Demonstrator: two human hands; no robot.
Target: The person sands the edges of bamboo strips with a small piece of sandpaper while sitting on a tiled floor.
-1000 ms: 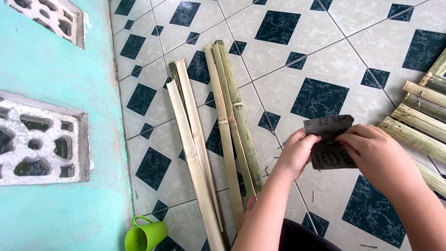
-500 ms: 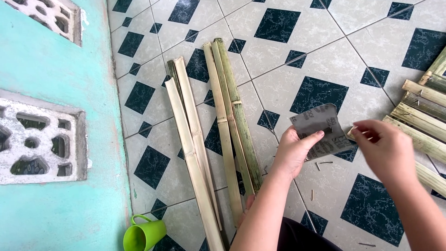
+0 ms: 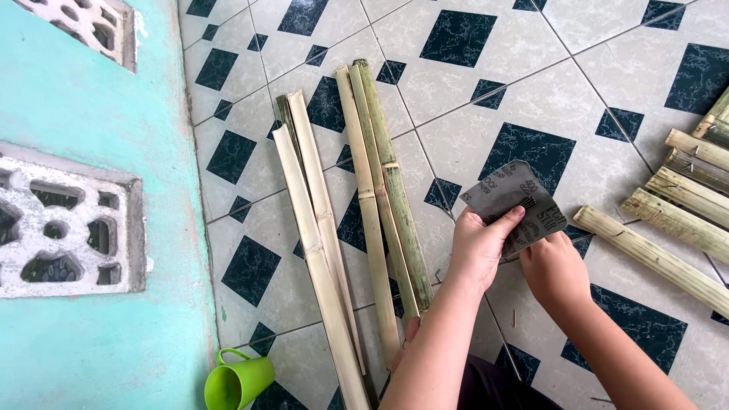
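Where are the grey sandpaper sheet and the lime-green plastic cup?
grey sandpaper sheet (image 3: 501, 193), head view, upper part above the thumb.
lime-green plastic cup (image 3: 241, 382), head view, its side wall.

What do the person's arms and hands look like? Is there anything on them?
Both arms are bare from the bottom of the picture up to the hands, with no sleeves showing. The left hand and the right hand wear no gloves, and no rings, watch or bracelets can be seen. The fingernails look short and plain.
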